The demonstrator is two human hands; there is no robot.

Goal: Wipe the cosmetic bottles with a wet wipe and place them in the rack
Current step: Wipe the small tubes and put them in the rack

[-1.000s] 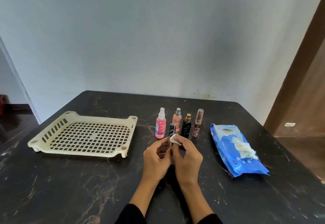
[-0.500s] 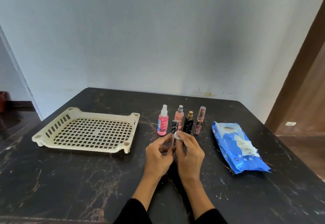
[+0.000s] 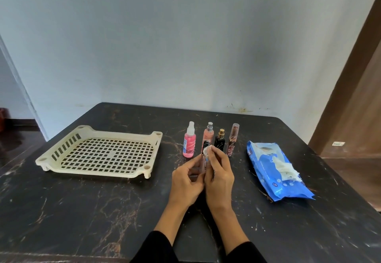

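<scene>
Your left hand (image 3: 186, 182) grips a slim bottle (image 3: 204, 159) upright above the worktop (image 3: 82, 211), fingers curled round its lower part, while your right hand (image 3: 219, 175) pinches a small wet wipe (image 3: 206, 150) against the bottle's top. Four more bottles stand in a row just behind your hands (the pink spray bottle (image 3: 189, 142) leftmost). To the left lies the cream rack (image 3: 99, 153), with nothing in it. The blue wipes pack (image 3: 276, 170) lies to your right, a wipe poking out.
</scene>
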